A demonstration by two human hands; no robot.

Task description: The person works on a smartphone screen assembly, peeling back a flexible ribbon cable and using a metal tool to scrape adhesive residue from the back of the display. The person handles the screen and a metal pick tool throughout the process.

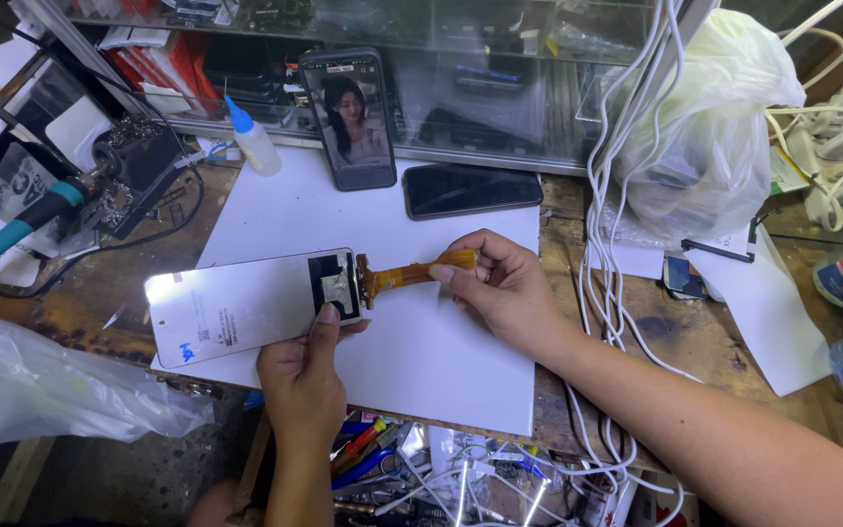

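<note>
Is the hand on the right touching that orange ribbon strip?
Touching. The head view shows the right hand pinching the end of the orange ribbon strip between its fingertips.

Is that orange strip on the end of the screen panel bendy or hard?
Probably bendy: the orange ribbon strip looks thin and flat, pinched between right hand fingers. Likely light and easy to tear. The screen panel, held down by the left hand, seems stiff but fragile.
</note>
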